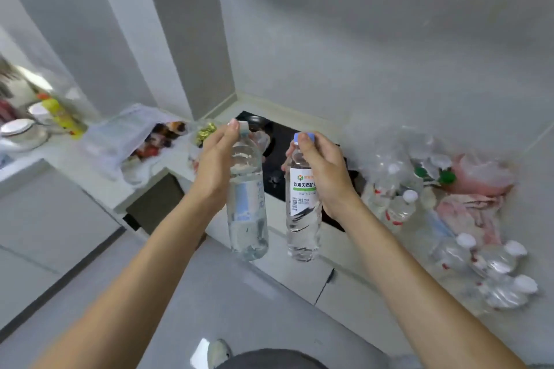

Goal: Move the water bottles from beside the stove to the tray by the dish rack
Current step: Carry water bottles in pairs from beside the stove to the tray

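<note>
Left hand [214, 159] and right hand [325, 171], each grip curled round a bottle neck, hold left bottle [247, 213] and right bottle [302, 213] hanging before the tabletop [302, 275] near edge, above open floor [209, 293].

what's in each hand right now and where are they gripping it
The left hand holds a blue-labelled water bottle by its cap and neck; the right hand holds a white-labelled water bottle likewise.
</note>
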A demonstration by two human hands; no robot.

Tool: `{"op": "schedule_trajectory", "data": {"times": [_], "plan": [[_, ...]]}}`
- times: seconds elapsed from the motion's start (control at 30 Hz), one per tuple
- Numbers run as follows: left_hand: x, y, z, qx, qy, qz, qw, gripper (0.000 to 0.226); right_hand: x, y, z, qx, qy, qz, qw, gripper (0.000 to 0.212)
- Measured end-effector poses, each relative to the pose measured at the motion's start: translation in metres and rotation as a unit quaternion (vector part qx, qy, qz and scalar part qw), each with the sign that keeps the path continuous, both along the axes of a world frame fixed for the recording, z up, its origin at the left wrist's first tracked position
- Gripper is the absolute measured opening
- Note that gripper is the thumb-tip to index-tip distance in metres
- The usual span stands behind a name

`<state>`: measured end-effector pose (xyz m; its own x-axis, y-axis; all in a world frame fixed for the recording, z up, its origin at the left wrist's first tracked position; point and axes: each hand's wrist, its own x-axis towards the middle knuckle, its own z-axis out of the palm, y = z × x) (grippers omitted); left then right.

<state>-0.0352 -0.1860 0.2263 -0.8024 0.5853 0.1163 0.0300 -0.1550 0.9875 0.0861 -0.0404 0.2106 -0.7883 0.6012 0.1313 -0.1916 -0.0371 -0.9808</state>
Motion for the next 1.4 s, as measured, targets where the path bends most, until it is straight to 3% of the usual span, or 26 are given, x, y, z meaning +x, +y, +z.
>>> {"op": "schedule_trajectory", "data": {"times": [0.23,0.47,0.87,1.17,1.4], "plan": [[-0.068,-0.190,-0.002,0.030,-0.035,0.165,0.985,0.038,-0.119,-0.155,0.004,0.012,-0.007,0.112,0.994,0.024],[-0.149,-0.406,-0.001,0.029,-0.024,0.303,0.952,0.036,-0.247,-0.362,0.002,-0.008,-0.008,0.240,0.971,0.027],[-0.187,-0.718,-0.001,0.060,-0.007,0.547,0.835,0.038,-0.389,-0.692,0.010,-0.017,-0.003,0.488,0.873,0.024],[-0.263,-0.858,-0.004,0.056,0.008,0.657,0.752,0.036,-0.505,-0.859,-0.001,-0.001,0.013,0.595,0.804,0.032],[-0.308,-0.958,-0.005,0.052,0.006,0.747,0.663,0.033,-0.579,-0.993,0.002,0.005,-0.003,0.679,0.734,0.029]]}}
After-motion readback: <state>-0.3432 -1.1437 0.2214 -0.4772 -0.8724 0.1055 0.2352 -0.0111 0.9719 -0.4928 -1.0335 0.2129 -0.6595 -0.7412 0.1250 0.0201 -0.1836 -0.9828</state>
